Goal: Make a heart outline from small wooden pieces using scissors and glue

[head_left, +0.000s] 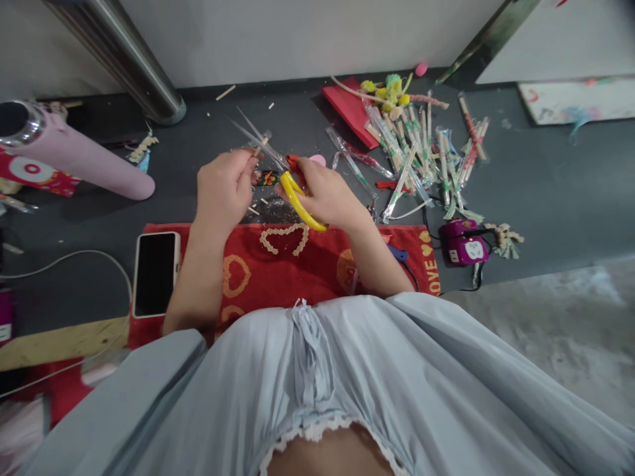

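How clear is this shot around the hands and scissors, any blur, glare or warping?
Head view: the left hand, right hand and yellow scissors are fairly sharp under soft, even light; glare streaks the metal pole; the bottom-left corner smears into blur; the wide lens bends the dark table edges outward.

Dark grey floor mat is covering most of the frame, running up to a pale wall. Polished metal post is standing at the wall base, upper left. Bare concrete floor is showing lower right. Lighting is looking flat, even.
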The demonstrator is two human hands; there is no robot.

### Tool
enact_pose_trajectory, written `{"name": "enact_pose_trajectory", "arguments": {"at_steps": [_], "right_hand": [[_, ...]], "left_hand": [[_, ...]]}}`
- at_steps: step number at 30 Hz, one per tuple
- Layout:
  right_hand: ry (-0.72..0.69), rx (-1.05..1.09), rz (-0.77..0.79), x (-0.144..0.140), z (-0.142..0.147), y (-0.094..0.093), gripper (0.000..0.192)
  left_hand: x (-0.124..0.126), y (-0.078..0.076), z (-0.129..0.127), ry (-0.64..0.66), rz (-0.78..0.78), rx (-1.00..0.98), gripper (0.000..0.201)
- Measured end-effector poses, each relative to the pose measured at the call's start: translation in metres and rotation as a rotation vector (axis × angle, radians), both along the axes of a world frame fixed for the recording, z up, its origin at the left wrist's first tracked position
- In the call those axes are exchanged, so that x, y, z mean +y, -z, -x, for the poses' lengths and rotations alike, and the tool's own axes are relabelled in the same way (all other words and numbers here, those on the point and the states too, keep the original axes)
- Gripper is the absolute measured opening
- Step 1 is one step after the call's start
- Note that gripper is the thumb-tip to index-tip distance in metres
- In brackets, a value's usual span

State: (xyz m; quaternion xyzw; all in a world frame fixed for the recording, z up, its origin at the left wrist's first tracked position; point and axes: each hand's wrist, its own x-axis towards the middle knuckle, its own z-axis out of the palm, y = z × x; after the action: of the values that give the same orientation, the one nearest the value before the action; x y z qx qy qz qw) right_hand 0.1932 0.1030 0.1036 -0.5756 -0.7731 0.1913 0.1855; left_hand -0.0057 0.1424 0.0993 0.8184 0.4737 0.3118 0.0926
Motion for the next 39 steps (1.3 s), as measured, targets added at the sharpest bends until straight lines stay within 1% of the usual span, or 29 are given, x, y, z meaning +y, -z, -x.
{"name": "enact_pose_trajectory", "arguments": {"at_steps": [7, 11, 17, 21, 26, 32, 36, 39], "right_hand": [[-0.021, 0.057, -0.103, 0.001, -0.003, 0.008, 0.071], [-0.006, 0.056, -0.114, 0.0, -0.003, 0.008, 0.074], [-0.022, 0.053, -0.128, 0.0, -0.006, 0.009, 0.072], [-0.022, 0.054, -0.148, 0.0, -0.006, 0.01, 0.071], [0.024, 0.051, -0.103, 0.0, -0.001, 0.006, 0.071], [0.077, 0.024, -0.008, -0.002, 0.003, -0.002, 0.07], [0.086, 0.012, -0.01, -0.003, 0.003, -0.004, 0.07], [0.081, 0.02, -0.019, -0.003, 0.003, -0.002, 0.07]], "left_hand": [[0.0, 0.001, -0.002, 0.02, -0.027, -0.028, 0.04], [0.0, 0.003, -0.002, 0.038, 0.013, -0.074, 0.04], [0.001, 0.006, -0.003, 0.055, 0.072, -0.128, 0.038], [-0.001, 0.005, -0.004, 0.06, 0.046, -0.115, 0.039], [-0.002, 0.005, -0.005, 0.035, -0.016, -0.085, 0.042], [-0.004, 0.003, -0.006, 0.013, 0.049, -0.074, 0.04], [-0.005, 0.001, -0.006, 0.018, 0.083, -0.081, 0.036], [-0.005, 0.001, -0.006, 0.004, 0.061, -0.066, 0.035]]}}
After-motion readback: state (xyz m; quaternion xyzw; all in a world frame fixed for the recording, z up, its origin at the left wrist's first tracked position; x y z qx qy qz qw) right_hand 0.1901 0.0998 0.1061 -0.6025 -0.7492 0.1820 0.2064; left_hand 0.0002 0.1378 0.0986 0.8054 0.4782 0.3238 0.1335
